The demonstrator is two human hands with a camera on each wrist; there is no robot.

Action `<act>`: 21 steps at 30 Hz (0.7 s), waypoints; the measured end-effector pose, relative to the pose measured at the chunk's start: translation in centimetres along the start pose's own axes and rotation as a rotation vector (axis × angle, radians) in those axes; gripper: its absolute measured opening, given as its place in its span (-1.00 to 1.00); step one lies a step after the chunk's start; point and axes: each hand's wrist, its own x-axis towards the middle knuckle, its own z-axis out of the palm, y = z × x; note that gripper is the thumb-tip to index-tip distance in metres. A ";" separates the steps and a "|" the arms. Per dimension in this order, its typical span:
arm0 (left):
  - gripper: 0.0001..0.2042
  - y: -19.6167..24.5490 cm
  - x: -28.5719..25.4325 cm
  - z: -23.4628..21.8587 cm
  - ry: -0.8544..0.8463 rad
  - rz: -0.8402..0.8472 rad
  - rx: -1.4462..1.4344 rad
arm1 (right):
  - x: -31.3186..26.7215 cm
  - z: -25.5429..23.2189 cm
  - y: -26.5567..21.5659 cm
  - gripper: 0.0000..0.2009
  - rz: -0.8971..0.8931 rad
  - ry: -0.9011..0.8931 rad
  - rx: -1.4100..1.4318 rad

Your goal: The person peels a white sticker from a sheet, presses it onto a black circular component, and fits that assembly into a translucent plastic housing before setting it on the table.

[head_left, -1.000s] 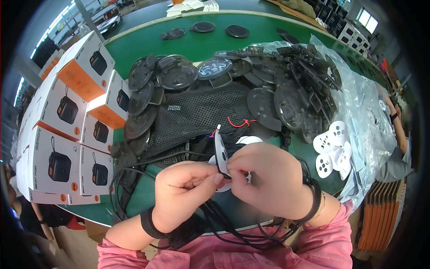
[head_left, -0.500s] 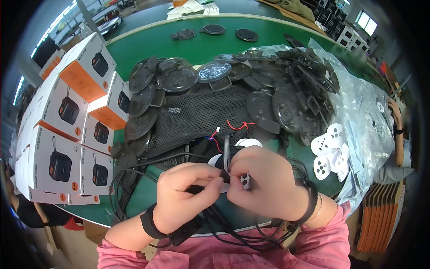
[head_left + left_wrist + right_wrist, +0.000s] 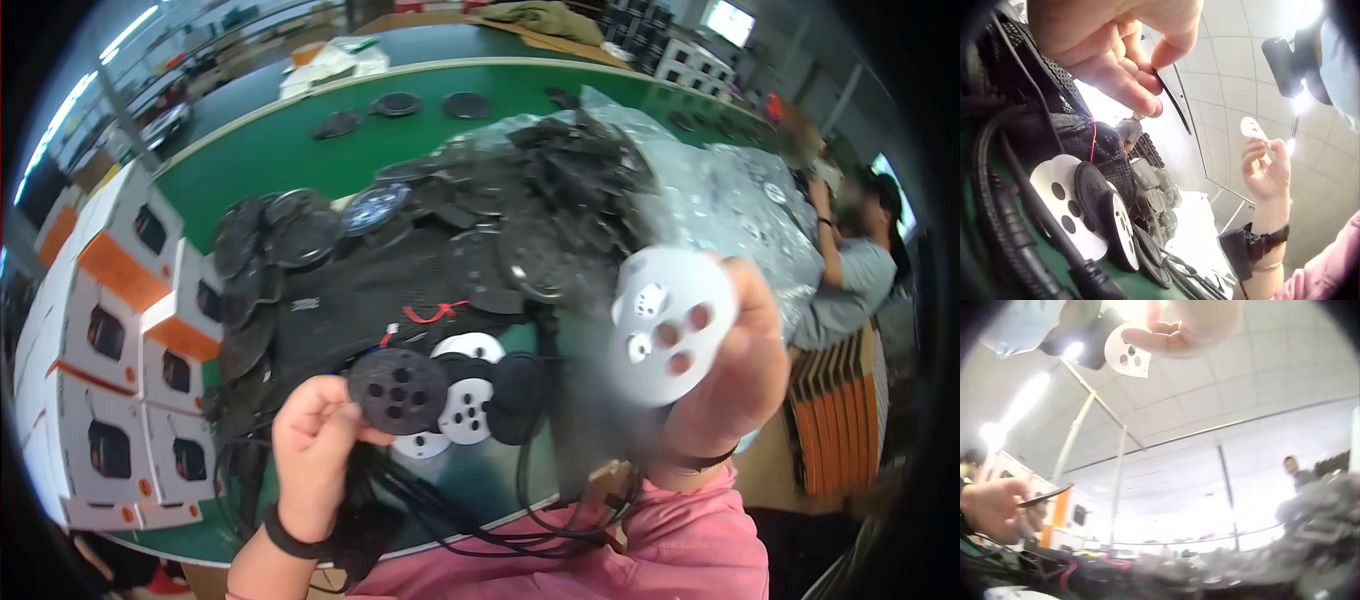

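Note:
My left hand [image 3: 318, 440] pinches a round black pad with holes [image 3: 398, 391] by its left edge, above the green table; in the left wrist view this pad [image 3: 1175, 100] appears edge-on. Raised at the right, my right hand [image 3: 735, 370] holds a white perforated piece [image 3: 672, 325] between thumb and fingers. The right wrist view shows the white piece [image 3: 1127, 352] at the fingertips. Between the hands lie white pieces [image 3: 466, 411] and black discs [image 3: 516, 398], partly overlapping.
White and orange boxes [image 3: 101, 445] are stacked at the left. Clear and dark round parts [image 3: 590, 190] are heaped behind a black mesh bag [image 3: 340, 330]. A plastic bag [image 3: 730, 215] lies right; black cables [image 3: 440, 505] run along the front. Another person [image 3: 860, 262] is at the right.
My hands have moved apart, the right one up and right with the white piece, the left one leftward with the black pad. The head view has shifted.

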 end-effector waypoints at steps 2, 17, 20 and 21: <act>-0.94 -0.2 0.0 -0.1 0.027 -0.027 0.003 | -0.6 -2.1 -2.6 -0.91 -0.080 0.093 -0.134; -0.86 -0.9 0.4 0.7 -0.044 -0.145 -0.058 | -3.2 -10.3 -1.7 -0.85 0.162 0.199 -1.775; -0.83 -0.5 0.4 0.7 -0.099 -0.198 -0.109 | -2.2 -5.4 -2.7 -0.84 0.079 0.171 -1.664; -0.81 -0.2 0.4 1.4 -0.042 -0.230 -0.081 | -2.0 -3.7 -2.6 -0.84 0.079 0.133 -1.475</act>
